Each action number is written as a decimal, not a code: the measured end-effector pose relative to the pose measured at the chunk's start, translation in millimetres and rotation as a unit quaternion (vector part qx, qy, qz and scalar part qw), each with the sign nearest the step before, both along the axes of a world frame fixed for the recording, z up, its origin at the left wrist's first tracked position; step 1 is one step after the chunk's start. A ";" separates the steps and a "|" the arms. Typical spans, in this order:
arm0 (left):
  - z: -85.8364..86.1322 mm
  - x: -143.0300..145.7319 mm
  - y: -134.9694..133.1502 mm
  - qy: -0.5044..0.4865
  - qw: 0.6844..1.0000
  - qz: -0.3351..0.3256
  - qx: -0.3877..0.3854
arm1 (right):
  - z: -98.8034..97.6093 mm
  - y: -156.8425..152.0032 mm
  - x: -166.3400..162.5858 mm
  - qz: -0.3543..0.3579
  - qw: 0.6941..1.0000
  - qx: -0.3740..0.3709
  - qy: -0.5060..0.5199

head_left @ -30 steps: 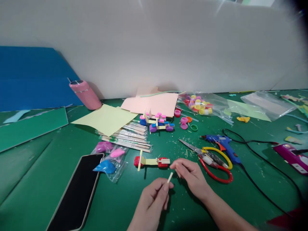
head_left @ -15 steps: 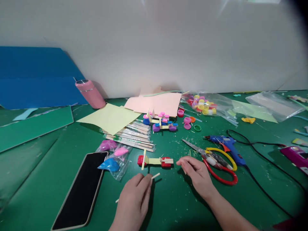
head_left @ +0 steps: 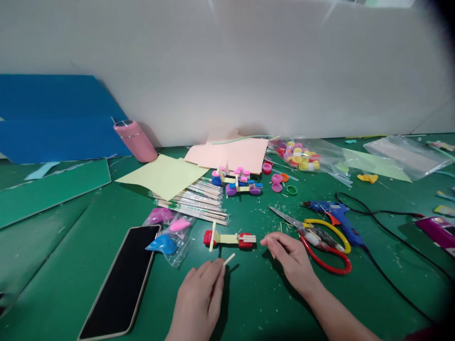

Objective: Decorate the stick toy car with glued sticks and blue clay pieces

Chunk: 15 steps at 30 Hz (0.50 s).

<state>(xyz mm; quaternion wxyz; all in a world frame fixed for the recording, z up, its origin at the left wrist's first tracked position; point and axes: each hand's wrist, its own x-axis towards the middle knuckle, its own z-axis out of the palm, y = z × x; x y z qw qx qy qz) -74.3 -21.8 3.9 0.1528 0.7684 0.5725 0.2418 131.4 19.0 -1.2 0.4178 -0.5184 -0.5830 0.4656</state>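
My left hand (head_left: pixel 201 291) pinches a thin pale wooden stick (head_left: pixel 229 259), whose front end sticks out past the fingertips. Just ahead lies a small toy vehicle (head_left: pixel 227 239) with red wheels, a pale flat body, an upright crosspiece at its left end and short stick pieces over the right wheels. To its right, apart from it, is my right hand (head_left: pixel 287 258), thumb and fingers pressed together; what they hold, if anything, is too small to name. Scissors (head_left: pixel 320 239) with red and yellow handles lie beside my right hand.
A phone (head_left: pixel 121 284) and a bag of coloured clay (head_left: pixel 170 234) lie left. Behind are wrapped sticks (head_left: pixel 192 201), finished-looking toy vehicles (head_left: pixel 243 187), coloured caps (head_left: pixel 276 182) and a pink bottle (head_left: pixel 135 142). A blue glue gun (head_left: pixel 334 215) trails its cord rightward.
My left hand has shifted slightly; the stick's rear end, seen before behind the hand, is now hidden. My right hand stays almost still. The view has moved a little.
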 end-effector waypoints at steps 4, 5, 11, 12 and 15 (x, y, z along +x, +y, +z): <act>1.7 1.1 0.0 -0.012 1.000 0.004 0.004 | -0.5 -0.9 0.3 0.001 1.000 -0.001 -0.003; 1.9 1.2 0.0 -0.014 1.000 0.004 0.005 | -0.6 -1.2 0.3 0.002 1.000 -0.001 -0.004; 2.4 2.3 -0.4 -0.021 1.000 0.001 -0.002 | -1.4 -2.5 0.7 0.004 1.000 -0.001 -0.002; 2.5 2.6 -0.5 -0.022 1.000 -0.001 -0.003 | -1.6 -2.6 0.9 0.004 1.000 -0.001 -0.002; 2.6 3.4 -0.7 -0.021 1.000 -0.007 -0.006 | -2.0 -2.3 1.2 0.005 1.000 -0.001 -0.001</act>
